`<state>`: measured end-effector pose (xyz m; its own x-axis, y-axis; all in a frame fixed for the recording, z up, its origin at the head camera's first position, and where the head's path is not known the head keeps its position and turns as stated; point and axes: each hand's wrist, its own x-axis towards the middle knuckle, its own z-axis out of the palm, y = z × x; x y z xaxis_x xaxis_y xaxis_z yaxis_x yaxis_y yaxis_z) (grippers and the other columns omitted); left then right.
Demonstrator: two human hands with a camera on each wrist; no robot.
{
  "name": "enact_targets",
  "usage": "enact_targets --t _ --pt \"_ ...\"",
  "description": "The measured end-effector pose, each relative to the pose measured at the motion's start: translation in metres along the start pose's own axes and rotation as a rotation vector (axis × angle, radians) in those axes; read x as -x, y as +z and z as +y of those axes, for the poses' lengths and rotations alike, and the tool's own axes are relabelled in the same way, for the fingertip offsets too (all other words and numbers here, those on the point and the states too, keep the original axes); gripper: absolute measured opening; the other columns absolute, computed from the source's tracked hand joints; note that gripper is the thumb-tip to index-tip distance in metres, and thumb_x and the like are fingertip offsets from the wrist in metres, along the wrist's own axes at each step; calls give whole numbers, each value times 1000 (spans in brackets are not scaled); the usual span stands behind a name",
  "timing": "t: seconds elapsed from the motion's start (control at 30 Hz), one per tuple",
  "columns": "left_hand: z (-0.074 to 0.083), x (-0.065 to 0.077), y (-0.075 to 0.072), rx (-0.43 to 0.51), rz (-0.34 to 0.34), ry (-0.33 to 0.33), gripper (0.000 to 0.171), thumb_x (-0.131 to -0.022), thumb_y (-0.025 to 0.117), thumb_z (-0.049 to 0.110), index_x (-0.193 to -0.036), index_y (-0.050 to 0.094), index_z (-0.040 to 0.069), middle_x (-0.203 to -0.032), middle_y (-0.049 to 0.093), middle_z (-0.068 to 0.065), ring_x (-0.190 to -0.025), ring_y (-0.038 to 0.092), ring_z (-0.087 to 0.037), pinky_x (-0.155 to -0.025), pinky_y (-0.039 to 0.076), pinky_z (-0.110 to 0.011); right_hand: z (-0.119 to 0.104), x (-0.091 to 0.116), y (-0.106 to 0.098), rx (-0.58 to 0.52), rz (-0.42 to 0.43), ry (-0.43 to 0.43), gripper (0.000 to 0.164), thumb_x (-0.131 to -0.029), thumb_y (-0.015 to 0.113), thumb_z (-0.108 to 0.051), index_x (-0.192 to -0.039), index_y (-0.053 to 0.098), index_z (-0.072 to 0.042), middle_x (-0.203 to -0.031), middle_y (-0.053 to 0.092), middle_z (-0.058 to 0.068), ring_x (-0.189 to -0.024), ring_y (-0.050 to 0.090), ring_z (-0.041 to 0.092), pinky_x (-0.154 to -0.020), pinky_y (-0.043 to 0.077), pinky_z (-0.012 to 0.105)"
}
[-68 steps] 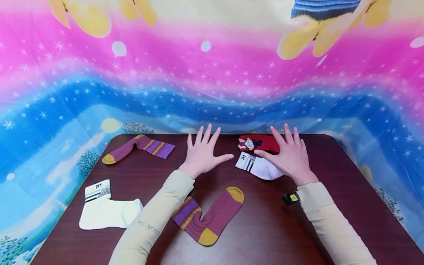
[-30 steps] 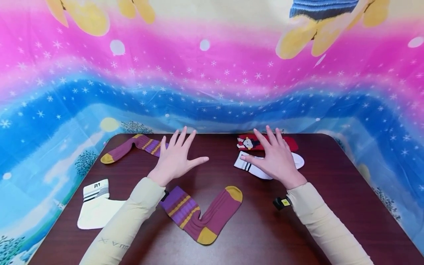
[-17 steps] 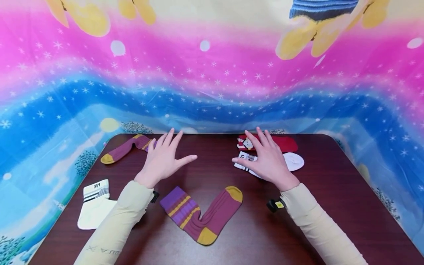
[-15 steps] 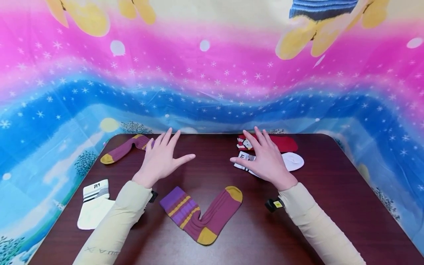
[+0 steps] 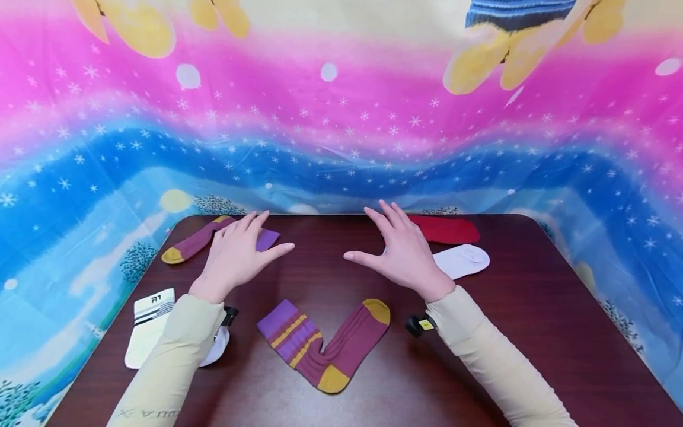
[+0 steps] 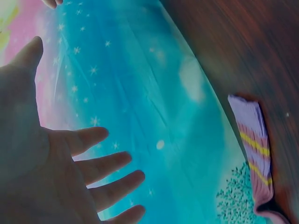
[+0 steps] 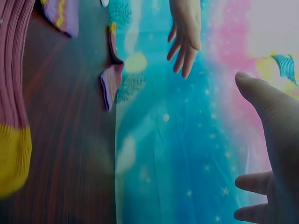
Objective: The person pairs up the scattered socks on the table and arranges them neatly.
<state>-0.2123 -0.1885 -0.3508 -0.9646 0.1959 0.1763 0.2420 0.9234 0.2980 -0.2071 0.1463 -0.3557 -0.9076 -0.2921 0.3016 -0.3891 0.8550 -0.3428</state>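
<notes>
My left hand (image 5: 235, 255) hovers above the table with its fingers spread, holding nothing. Behind it in the head view lies a maroon sock (image 5: 192, 242) with a yellow toe and purple cuff, partly covered by the hand. My right hand (image 5: 405, 255) is also raised, fingers apart and bare of any object. It hides part of a red sock (image 5: 450, 229) and part of a white sock (image 5: 463, 261). Between the forearms, nearer me, rests a second maroon sock (image 5: 349, 347), bent in a V. A white striped sock (image 5: 144, 341) lies at left, partly under my left sleeve.
All the socks lie on a dark brown wooden table (image 5: 533, 356). A printed cloth (image 5: 341, 130) in pink and blue hangs along its back and sides. Small black devices, one of them a wrist camera (image 5: 416, 325), sit under my wrists.
Both hands have drifted left and slightly toward me, still raised. The left hand now covers the middle of the far maroon sock. The right hand now hides the red sock's figure. The socks have not moved.
</notes>
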Motion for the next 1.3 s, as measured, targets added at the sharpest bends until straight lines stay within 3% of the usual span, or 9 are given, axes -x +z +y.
enact_targets --t 0.17,0.43,0.63,0.8,1.07,1.2,1.3 --pt "-10 5 -9 -9 -8 -8 103 -86 45 85 -157 40 10 -155 40 -21 -139 35 -48 -109 21 -69 -16 -5 7 -3 -10 -38 105 -76 53 -90 -159 38 -27 -164 28 5 -152 16 27 -110 24 68" --pt "-28 19 -18 10 -61 -54 99 -87 50 81 -152 47 7 -147 50 -24 -123 54 -45 -93 45 -65 -38 -4 25 -41 -19 -111 103 -76 51 -91 -155 45 -25 -161 35 5 -150 24 27 -113 28 61" --pt "-46 28 -23 37 -81 -90 92 -91 51 76 -150 49 5 -144 53 -23 -120 57 -43 -91 46 -65 -53 -5 36 -53 -14 -162 102 -76 52 -90 -153 48 -24 -157 39 4 -147 28 25 -112 30 56" --pt "-69 38 -29 52 -83 -99 82 -97 53 66 -148 50 2 -143 53 -26 -121 55 -46 -93 43 -67 -63 -4 43 -56 -41 -199 96 -79 57 -85 -152 50 -23 -156 41 2 -147 28 24 -112 31 55" --pt "-107 51 -34 64 -148 -118 72 -103 53 51 -145 49 -7 -140 50 -35 -121 51 -53 -95 41 -69 -89 -11 52 -35 -41 -304 82 -84 61 -78 -143 59 -21 -151 47 2 -146 31 23 -112 34 50" --pt "-125 53 -33 66 -180 -130 57 -103 59 35 -139 53 -8 -136 52 -36 -119 51 -56 -93 42 -68 -103 -15 56 -39 -53 -349 74 -86 63 -73 -139 62 -21 -149 50 2 -144 34 24 -112 34 48" --pt "-138 57 -32 72 -242 -150 47 -98 63 17 -136 54 -10 -131 53 -38 -117 50 -58 -90 43 -68 -112 -16 62 -41 -78 -367 71 -87 64 -71 -138 63 -21 -147 52 1 -143 36 23 -111 35 46"
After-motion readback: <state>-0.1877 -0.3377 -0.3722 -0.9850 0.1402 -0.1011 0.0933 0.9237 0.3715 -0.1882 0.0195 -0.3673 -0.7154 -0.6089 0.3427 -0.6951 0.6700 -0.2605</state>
